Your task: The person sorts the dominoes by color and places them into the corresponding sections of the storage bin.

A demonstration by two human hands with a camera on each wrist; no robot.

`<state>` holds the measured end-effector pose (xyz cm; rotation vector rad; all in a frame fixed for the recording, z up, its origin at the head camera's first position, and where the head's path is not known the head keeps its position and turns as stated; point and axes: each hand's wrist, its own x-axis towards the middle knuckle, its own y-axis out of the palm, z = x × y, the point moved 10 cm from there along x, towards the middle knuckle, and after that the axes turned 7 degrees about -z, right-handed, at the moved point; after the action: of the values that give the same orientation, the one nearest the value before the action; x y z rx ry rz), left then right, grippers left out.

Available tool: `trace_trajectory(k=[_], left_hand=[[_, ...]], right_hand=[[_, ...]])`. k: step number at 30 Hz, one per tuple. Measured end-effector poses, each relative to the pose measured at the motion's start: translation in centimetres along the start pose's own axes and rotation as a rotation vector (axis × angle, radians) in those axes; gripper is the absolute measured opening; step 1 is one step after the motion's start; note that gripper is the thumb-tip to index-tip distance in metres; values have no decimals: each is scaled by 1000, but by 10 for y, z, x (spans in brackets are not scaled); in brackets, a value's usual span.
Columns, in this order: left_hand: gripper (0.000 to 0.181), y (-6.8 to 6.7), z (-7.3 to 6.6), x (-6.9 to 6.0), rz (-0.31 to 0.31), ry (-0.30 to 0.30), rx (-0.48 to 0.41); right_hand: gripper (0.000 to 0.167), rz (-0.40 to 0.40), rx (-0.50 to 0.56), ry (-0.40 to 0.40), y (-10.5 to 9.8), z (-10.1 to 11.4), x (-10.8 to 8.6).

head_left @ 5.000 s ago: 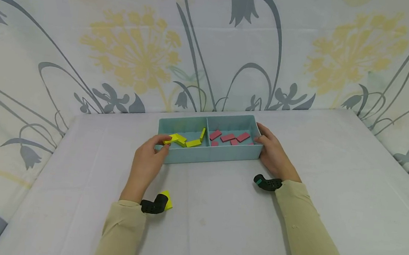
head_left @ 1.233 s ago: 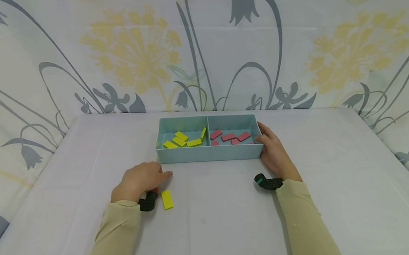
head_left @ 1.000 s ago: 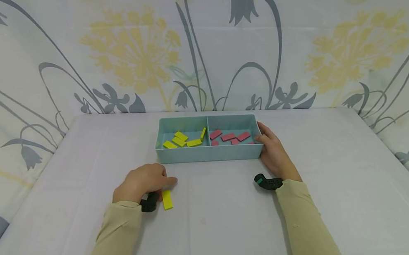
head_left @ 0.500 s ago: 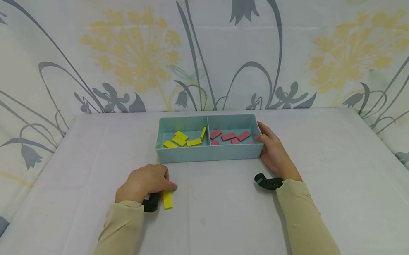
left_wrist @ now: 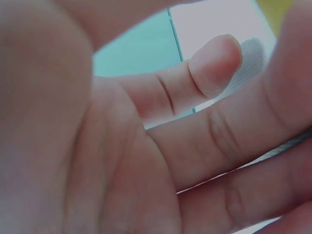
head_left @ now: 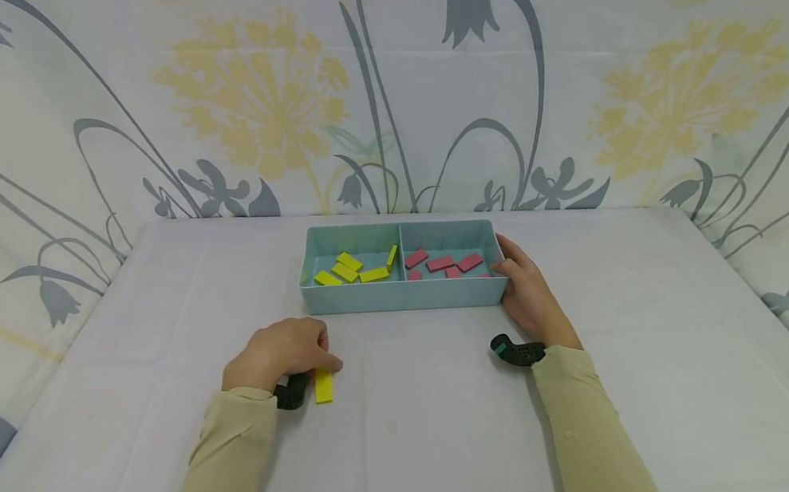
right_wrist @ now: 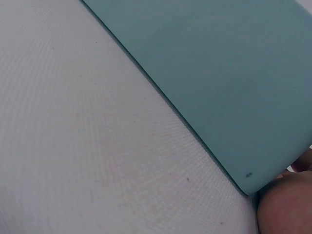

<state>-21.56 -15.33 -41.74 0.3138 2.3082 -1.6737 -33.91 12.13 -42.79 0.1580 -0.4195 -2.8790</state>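
Observation:
A light-blue box (head_left: 399,299) with two compartments stands toward the back of the table. Several yellow blocks (head_left: 346,272) lie in its left compartment and several pink blocks (head_left: 440,264) in its right one. My right hand (head_left: 532,299) grips the box's right end, thumb at the rim. In front of the box, my left hand (head_left: 280,352) pinches a single yellow block (head_left: 325,389) lying on the cloth, its thumb over the far end. The left wrist view shows curved fingers (left_wrist: 214,63) and a bit of yellow at the top right corner. The hand hides part of this block.
A white cloth (head_left: 421,409) covers the table. Behind it and along both sides hangs a flower-patterned curtain (head_left: 411,87), close behind the box. The right wrist view shows the box's wall (right_wrist: 209,87) standing on the cloth.
My left hand has left the box's left compartment, come down to the lone yellow block and brought its thumb onto it. The block has turned slightly. My right hand stays on the box.

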Motion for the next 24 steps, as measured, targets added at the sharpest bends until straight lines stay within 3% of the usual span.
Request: trace_trajectory(k=[11,24], left_hand=[[14,1,-2,1,20,38,-16],[9,0,-4,-2,62,67,-99]], right_hand=[[62,1,1,10,1,0,-1],[62,-4,-9,6,0,0,0]])
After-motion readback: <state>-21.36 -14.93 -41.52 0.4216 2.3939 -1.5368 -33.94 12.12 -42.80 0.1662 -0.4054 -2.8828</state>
